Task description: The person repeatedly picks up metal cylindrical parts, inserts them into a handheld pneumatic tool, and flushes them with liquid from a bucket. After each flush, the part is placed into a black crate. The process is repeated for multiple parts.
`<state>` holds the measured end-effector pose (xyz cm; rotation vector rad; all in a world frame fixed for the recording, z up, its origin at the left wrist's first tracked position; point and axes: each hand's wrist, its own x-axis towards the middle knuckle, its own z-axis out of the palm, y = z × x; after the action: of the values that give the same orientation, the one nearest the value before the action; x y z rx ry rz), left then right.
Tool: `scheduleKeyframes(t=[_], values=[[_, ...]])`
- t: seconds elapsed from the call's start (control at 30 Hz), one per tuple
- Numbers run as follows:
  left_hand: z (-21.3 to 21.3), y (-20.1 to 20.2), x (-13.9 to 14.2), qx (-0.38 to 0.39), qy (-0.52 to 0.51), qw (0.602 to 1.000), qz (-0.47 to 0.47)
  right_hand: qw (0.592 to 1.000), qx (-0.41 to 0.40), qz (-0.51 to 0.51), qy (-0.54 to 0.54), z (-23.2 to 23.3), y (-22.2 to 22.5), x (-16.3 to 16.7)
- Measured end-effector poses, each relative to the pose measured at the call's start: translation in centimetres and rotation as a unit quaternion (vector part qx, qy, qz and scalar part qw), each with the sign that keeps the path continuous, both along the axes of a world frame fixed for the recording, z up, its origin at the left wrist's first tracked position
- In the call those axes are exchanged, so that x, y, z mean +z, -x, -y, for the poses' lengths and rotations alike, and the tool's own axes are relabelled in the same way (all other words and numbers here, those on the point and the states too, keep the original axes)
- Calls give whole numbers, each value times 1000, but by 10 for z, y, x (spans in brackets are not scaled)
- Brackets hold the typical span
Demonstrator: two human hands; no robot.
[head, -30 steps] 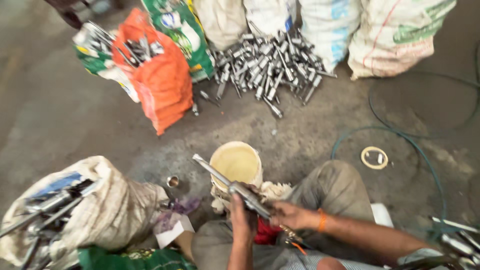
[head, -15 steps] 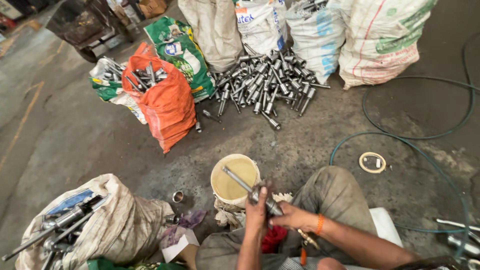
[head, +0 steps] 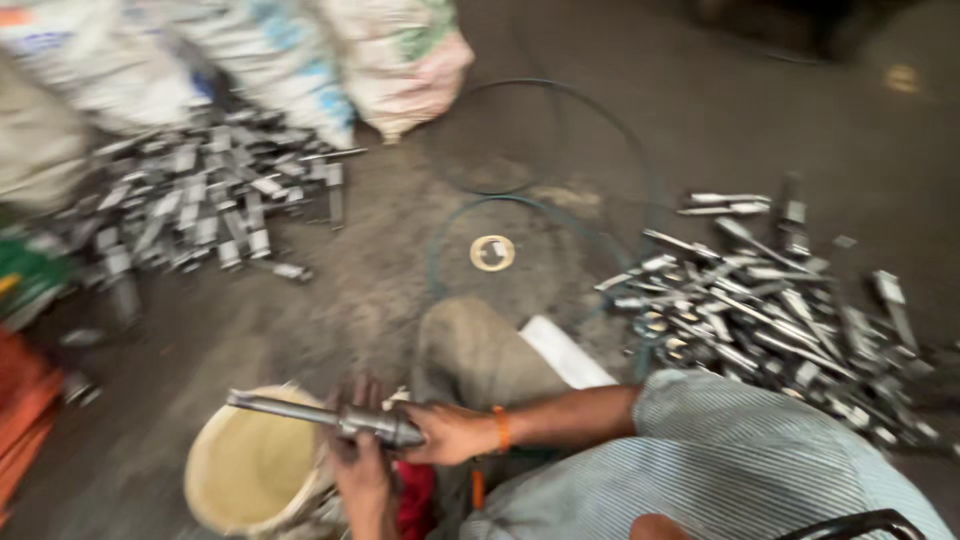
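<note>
At the near centre of the scene, just above the person's lap, a grey metal shaft lies almost level, its thin end pointing left and its thicker, stepped end toward the right. The surface is dull steel with a slightly darker collar at the thick end; motion blur hides finer detail. The right hand is wrapped around the thick end, fingers curled closed on it. The left hand comes up from below and clasps the shaft at mid-length, apparently with the fingers folded over it, though the blur leaves this uncertain. An orange band circles the right wrist. Directly beneath the thin end stands a pale yellow bucket. Beyond the knee, on the grey concrete floor, lies a small cream-coloured ring inside the loops of a dark hose. A heap of similar metal parts lies to the right, and a second heap lies far left, in front of several woven sacks.
</note>
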<state>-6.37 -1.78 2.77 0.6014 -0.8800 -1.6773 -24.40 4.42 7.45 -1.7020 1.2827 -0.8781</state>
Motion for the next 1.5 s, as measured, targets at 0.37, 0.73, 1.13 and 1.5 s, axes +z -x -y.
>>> scheduleKeyframes(t=[0.37, 0.73, 1.13, 1.5], values=[[26, 64, 35, -125, 187, 971, 81, 987, -86, 134, 17, -31, 21, 22], [39, -31, 66, -353, 35, 918, 178, 612, -653, 446, -12, -49, 216, 26], [25, -40, 22, 53, 134, 924, 355, 473, -647, 572, 172, -106, 314, 39], [-34, -101, 106, 126, 94, 924, 350, 658, -429, 618, 39, -75, 257, 89]])
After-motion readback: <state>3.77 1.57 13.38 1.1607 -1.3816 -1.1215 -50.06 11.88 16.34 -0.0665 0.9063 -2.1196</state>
